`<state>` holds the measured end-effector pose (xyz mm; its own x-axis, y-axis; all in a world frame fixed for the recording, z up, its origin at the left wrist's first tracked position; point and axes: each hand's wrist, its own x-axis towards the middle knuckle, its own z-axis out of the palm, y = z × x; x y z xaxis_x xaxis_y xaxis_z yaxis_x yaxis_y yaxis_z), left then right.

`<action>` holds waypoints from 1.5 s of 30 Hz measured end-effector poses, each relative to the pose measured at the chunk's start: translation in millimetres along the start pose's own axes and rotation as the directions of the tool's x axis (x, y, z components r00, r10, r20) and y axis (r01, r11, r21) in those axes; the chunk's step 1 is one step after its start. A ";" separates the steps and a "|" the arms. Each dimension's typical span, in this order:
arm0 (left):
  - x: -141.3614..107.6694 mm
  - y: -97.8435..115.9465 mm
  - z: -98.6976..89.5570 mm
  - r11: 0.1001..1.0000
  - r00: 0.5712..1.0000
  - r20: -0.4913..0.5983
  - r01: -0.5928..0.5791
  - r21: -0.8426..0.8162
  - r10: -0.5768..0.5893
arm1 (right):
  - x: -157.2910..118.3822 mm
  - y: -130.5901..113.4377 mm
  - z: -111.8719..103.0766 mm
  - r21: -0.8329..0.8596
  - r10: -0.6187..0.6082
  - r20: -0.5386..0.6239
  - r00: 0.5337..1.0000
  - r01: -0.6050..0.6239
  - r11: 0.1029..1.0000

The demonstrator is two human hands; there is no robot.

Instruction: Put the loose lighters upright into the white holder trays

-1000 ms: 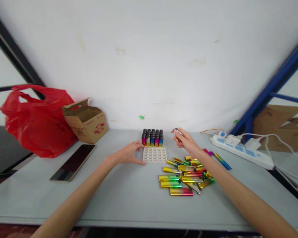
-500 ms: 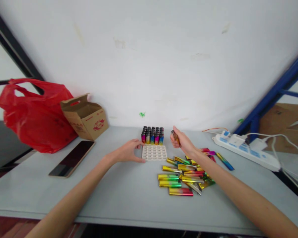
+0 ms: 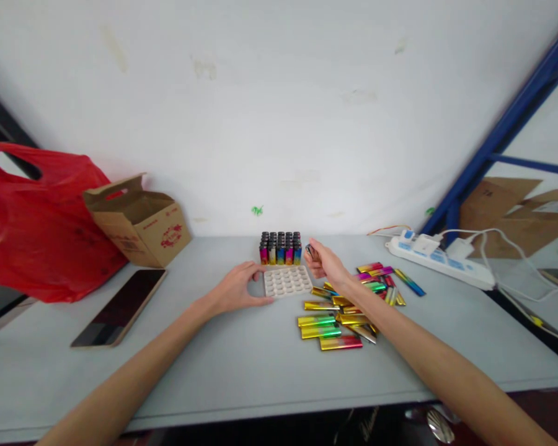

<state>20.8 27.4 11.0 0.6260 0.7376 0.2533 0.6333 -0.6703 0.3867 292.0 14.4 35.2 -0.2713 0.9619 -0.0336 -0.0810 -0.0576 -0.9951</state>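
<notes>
My right hand (image 3: 324, 265) is closed round a lighter (image 3: 309, 250), held upright just above the right side of the white tray; its dark top shows and my fingers hide most of its body. The white tray (image 3: 287, 281) lies flat with rows of empty cavities. My left hand (image 3: 239, 287) grips its left end, with the thumb at the near corner and the fingers at the far corner. Behind the tray stands a block of upright lighters (image 3: 280, 249) in several rows, with dark tops and colourful bodies. Loose shiny lighters (image 3: 341, 342) lie heaped under and beside my right forearm.
At the left are a red plastic bag (image 3: 46, 229), an open cardboard box (image 3: 160, 229) and a phone (image 3: 121, 308). A white power strip (image 3: 439, 263) with plugs and cables lies at the right, near a blue metal frame (image 3: 497, 139). A white wall rises behind.
The view has shifted a little to the right. My right hand, with the lighter, has come slightly closer to the tray. My left hand stays at the tray's left end.
</notes>
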 end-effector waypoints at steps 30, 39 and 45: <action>-9.1 -0.3 8.8 0.999 0.999 -0.024 0.033 -0.006 -0.033 | 35.2 19.1 42.2 -0.614 -0.367 0.289 0.884 0.465 0.637; -20.7 1.1 13.0 0.998 0.998 -0.045 0.038 0.053 -0.035 | -51.5 -30.9 39.2 -0.699 -0.413 0.072 0.908 0.342 0.628; -25.6 7.5 12.3 0.994 0.998 -0.050 0.041 0.101 -0.036 | -195.1 -11.7 45.5 -0.770 0.122 0.236 0.964 0.109 0.629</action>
<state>15.1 2.4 -3.5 0.5792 0.7642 0.2837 0.7011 -0.6446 0.3049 302.3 -184.8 57.7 -0.4980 0.8572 -0.1314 0.6577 0.2745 -0.7014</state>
